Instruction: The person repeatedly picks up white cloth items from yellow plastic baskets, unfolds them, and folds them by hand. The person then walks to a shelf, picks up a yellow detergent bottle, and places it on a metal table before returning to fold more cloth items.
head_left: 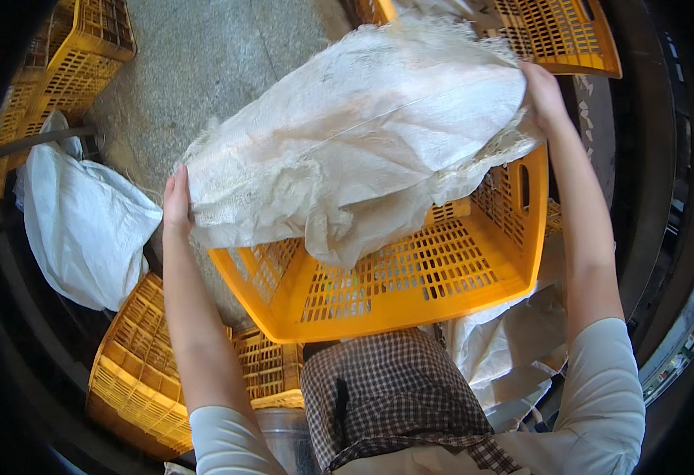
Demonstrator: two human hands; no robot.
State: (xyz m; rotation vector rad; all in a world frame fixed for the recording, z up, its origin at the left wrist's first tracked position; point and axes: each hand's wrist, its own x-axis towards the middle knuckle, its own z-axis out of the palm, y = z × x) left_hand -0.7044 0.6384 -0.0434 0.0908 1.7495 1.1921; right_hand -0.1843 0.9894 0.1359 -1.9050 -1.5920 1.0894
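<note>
A white woven sack (363,134) with frayed edges spreads between my two hands. My left hand (177,198) grips its left edge, fingertips pointing up and the thumb hidden behind the cloth. On the far right corner my right hand (543,93) is closed, its fingers partly covered by the sack. Below the cloth stands a yellow slotted plastic crate (410,318), tilted toward me, its slotted inside showing. The sack hangs over its far part and hides that side.
Several more yellow crates stand around: a stack (62,71) at the far left, one (141,364) at the near left, another (561,36) at the far right. A white sack (85,214) lies at left. Grey concrete floor (196,63) shows beyond. Crumpled pale sacks (505,348) lie at the near right.
</note>
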